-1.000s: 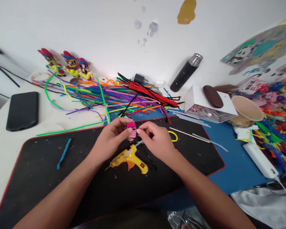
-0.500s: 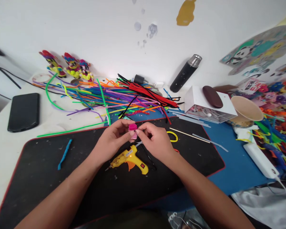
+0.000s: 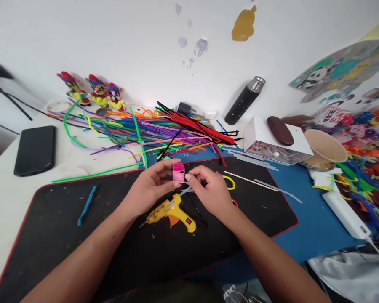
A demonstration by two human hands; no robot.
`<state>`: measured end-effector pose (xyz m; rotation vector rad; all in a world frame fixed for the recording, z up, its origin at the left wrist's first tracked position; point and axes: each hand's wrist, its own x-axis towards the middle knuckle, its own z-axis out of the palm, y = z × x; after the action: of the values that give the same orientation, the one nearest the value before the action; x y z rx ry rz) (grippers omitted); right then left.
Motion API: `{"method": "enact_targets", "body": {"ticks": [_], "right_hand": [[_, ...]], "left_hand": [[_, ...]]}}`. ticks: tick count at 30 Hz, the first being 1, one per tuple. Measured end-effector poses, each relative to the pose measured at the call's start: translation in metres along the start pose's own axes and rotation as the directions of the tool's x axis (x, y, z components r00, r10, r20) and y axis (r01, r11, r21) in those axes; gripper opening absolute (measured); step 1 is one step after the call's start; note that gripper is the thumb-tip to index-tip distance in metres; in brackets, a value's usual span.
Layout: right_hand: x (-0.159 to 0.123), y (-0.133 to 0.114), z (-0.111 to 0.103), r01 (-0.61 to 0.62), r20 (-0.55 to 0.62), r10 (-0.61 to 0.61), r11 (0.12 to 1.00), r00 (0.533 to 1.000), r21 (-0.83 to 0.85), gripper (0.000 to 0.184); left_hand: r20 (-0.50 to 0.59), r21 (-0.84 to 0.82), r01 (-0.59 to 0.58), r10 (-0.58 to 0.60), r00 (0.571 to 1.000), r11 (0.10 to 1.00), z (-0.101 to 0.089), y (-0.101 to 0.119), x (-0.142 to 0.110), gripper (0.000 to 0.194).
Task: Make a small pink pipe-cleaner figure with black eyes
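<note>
Between the thumb and fingers of my left hand [image 3: 147, 187] is a small two-tone pink piece of coiled pipe cleaner [image 3: 178, 174], dark pink above and light pink below. My right hand [image 3: 210, 191] is closed in a pinch just right of it; anything in those fingertips is too small to make out. Below both hands a yellow glue gun [image 3: 171, 213] lies on the black mat [image 3: 139, 261], its nozzle pointing left. A short blue twisted pipe cleaner [image 3: 87, 205] rests further left on the mat. A yellow loop handle [image 3: 229, 182] shows behind my right hand.
Loose colourful pipe cleaners [image 3: 151, 130] are heaped along the back. Three small figures [image 3: 97, 90], a black phone [image 3: 35, 150], a black flask [image 3: 244, 100], a white box [image 3: 278, 143] and a paper bowl [image 3: 325, 147] surround the mat. A white power strip [image 3: 345, 215] lies right.
The pink piece has been turned in my left fingers and now shows both shades. My right fingertips touched or nearly touched it, then drew slightly right. The camera view has tilted up a little.
</note>
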<state>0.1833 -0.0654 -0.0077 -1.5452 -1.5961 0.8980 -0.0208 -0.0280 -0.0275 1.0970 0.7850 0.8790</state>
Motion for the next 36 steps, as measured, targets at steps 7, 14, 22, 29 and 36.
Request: {"method": "enact_targets", "body": {"ticks": [7,14,22,29,36], "right_hand": [[-0.006,0.005,-0.001,0.004,-0.009,-0.004,1.0,1.0,0.005,0.017],[-0.017,0.007,0.0,0.026,-0.008,-0.027,0.999,1.0,-0.048,0.02],[-0.025,0.015,-0.012,-0.055,-0.015,0.054,0.992,0.998,-0.114,0.029],[-0.032,0.028,-0.027,-0.066,0.005,0.071,0.955,0.997,-0.29,0.027],[-0.04,0.032,-0.033,-0.07,0.131,0.152,0.87,0.98,-0.488,0.02]], "left_hand": [[-0.009,0.003,-0.01,0.01,1.0,1.0,0.0,0.0,0.001,0.056],[-0.029,0.009,-0.007,0.007,1.0,1.0,-0.002,-0.002,0.002,0.059],[-0.053,0.024,-0.019,0.02,0.998,1.0,-0.003,-0.003,0.004,0.059],[-0.078,0.0,-0.044,0.044,0.996,0.999,-0.004,-0.004,0.005,0.057],[-0.081,-0.016,-0.057,0.056,0.995,0.998,-0.002,-0.004,0.006,0.053]]}}
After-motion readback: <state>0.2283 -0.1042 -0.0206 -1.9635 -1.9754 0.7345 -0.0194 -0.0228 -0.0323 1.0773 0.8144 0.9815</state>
